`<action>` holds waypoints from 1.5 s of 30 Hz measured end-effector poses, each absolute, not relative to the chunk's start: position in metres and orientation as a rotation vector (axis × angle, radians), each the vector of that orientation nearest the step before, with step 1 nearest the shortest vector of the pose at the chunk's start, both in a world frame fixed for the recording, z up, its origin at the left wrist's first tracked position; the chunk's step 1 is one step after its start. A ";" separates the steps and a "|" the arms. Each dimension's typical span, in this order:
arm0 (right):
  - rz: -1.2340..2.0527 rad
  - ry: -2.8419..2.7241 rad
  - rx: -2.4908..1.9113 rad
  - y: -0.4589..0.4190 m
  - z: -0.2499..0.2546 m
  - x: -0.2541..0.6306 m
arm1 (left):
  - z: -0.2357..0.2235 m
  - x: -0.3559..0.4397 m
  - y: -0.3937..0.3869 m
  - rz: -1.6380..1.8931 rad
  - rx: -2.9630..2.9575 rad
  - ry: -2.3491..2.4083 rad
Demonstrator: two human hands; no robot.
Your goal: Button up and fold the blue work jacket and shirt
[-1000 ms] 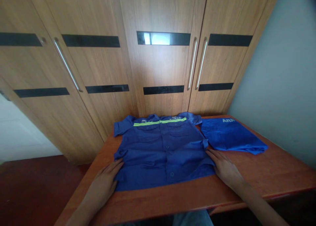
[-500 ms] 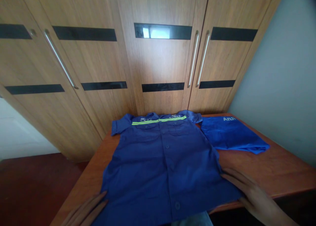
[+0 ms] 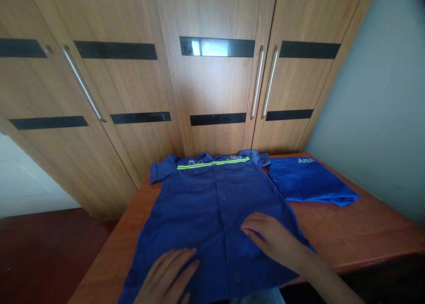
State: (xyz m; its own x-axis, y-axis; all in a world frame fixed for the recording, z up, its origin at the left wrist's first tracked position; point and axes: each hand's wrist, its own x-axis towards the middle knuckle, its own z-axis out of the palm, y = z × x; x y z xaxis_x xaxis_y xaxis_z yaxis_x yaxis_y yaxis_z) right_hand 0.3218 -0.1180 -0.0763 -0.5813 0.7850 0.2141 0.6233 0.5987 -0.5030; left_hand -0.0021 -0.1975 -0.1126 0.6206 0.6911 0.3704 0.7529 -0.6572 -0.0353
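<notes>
A dark blue short-sleeved work shirt [image 3: 192, 215] lies spread front side up, its collar at the far end, with a yellow-green reflective stripe across the chest and buttons down the middle. Over its lower left part is my left hand [image 3: 169, 273], palm down with the fingers stretched out, holding nothing. My right hand [image 3: 265, 233] is over the shirt right of the button row, fingers bent and slightly apart from the thumb, with no cloth gripped. Whether either hand presses on the fabric is hard to see.
The shirt lies on a reddish-brown wooden table [image 3: 332, 233]. To its right is a folded bright blue cloth [image 3: 308, 182] with white lettering. Behind stands a wooden wardrobe [image 3: 212, 87] with long metal handles; a pale wall [image 3: 375, 118] rises at the right.
Both hands have moved inward from the shirt's side edges to over its front. The shirt's lower right corner, earlier at my right hand, now lies further in.
</notes>
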 end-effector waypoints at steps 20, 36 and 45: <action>-0.066 -2.936 -0.897 -0.080 -0.101 0.298 | -0.103 0.112 -0.161 -0.242 -2.802 -1.675; -0.369 -3.077 -0.513 -0.064 -0.110 0.298 | -0.113 0.113 -0.160 -0.320 -2.809 -1.705; 0.120 -2.863 -0.876 -0.077 -0.096 0.302 | -0.114 0.114 -0.163 -0.330 -2.725 -1.801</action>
